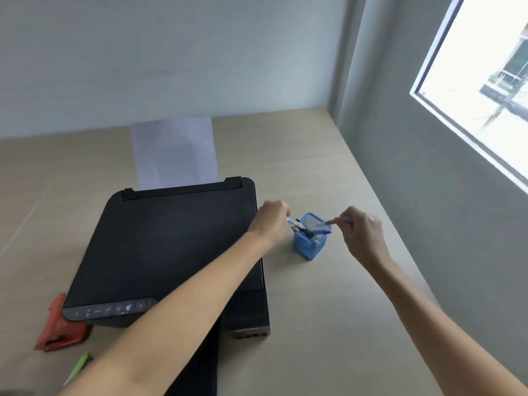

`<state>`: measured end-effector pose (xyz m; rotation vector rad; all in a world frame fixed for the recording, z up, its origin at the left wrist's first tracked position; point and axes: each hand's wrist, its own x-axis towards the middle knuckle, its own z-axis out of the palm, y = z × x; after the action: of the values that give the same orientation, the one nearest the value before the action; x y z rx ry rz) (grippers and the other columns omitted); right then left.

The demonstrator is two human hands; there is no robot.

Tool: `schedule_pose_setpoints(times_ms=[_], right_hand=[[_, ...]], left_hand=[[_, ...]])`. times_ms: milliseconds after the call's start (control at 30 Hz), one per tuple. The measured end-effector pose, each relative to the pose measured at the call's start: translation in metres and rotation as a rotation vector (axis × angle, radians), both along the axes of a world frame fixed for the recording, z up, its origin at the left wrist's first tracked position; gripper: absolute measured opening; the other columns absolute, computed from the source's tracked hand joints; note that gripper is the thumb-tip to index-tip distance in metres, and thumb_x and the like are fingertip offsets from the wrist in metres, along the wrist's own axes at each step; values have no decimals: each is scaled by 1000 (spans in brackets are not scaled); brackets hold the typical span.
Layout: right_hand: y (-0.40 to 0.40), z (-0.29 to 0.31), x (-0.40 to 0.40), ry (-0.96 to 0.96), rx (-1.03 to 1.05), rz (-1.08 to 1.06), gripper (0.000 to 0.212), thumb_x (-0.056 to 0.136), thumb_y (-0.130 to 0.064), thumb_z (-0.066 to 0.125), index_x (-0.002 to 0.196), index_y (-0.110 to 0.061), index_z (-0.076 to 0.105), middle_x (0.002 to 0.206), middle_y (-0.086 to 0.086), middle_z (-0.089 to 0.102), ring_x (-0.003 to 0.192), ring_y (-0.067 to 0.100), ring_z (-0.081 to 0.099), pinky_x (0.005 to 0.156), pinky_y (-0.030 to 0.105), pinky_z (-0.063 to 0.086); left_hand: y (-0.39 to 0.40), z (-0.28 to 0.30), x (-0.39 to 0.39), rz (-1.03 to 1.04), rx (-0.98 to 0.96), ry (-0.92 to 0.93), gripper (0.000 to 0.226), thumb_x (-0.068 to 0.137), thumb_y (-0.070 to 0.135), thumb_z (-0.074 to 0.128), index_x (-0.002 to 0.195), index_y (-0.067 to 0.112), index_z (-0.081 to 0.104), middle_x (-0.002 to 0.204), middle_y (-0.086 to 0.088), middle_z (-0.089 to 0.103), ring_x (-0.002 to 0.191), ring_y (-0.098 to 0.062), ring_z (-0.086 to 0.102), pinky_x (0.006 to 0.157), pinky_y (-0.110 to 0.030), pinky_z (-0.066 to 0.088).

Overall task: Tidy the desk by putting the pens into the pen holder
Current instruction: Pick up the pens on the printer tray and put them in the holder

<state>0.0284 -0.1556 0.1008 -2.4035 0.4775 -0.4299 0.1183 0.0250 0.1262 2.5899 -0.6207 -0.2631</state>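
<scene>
A blue mesh pen holder [308, 247] stands on the desk just right of the printer. My left hand [271, 221] is at its left rim, closed on a white and blue pen [294, 222] whose tip points into the holder. My right hand [363, 232] is at the right rim, pinching a blue pen [320, 231] that slants down into the holder. Other pens show dimly inside. A green pen [77, 368] lies at the desk's near left edge, partly hidden by my left forearm.
A black printer [160, 247] with white paper [174, 152] in its rear tray fills the desk's middle. A red stapler-like object [61, 327] lies by its front left corner. A grey wall and a window [485, 81] bound the right side.
</scene>
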Motion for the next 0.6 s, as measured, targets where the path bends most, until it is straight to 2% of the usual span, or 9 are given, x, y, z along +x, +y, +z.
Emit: schedule_pose_setpoints(times_ms=[33,67,167,233,333,433,500,600], right_hand=[[-3,-6,11,30,-28,23,13,84,-12,62,73,-6,60,72,9,70,63,27,55,58,31,44],[-4,-11,21,76,-48,38,12,83,-13,62,75,-4,61,79,15,70,69,32,57,58,34,43],[-4,-18,37,220,-79,77,18,85,-16,62,94,0,63,92,22,67,75,36,60,57,31,39],[-4,-17,38,250,-111,93,23,89,-19,60,104,-3,60,97,23,66,78,37,62,58,31,41],[1,-10,36,216,-140,85,22,91,-21,56,108,-6,60,97,24,68,81,38,63,59,32,41],[13,4,28,178,-127,98,20,91,-21,54,106,-10,61,95,20,70,82,35,62,60,31,38],[26,17,22,121,-118,148,15,90,-21,56,102,-14,63,86,15,71,76,32,62,61,30,38],[60,42,14,-3,-135,278,10,88,-18,60,97,-15,64,67,9,69,65,29,65,59,29,41]], left_hand=[[-15,-7,6,-16,53,14,19,86,-4,54,97,-2,68,97,-23,70,89,-39,66,73,-39,53],[-26,-14,10,-35,101,35,18,84,-7,53,96,-3,67,94,-22,70,88,-39,67,75,-40,54],[-47,-27,11,-115,202,97,10,83,-7,56,82,3,58,72,-12,58,80,-33,62,68,-34,50],[-50,-31,9,-151,193,120,5,85,-2,61,86,3,59,80,-14,61,87,-35,64,71,-35,49],[-37,-25,5,-164,85,102,20,86,6,64,106,3,66,105,-20,68,96,-38,64,79,-38,52],[-3,1,-16,-177,-90,64,26,90,9,59,116,8,65,108,-17,66,97,-33,63,79,-38,51],[33,18,-39,-189,-242,37,27,91,8,58,117,8,65,110,-14,67,96,-27,65,81,-35,52],[103,29,-83,-114,-445,-16,23,91,11,62,113,9,67,101,-7,69,86,-14,66,76,-20,52]])
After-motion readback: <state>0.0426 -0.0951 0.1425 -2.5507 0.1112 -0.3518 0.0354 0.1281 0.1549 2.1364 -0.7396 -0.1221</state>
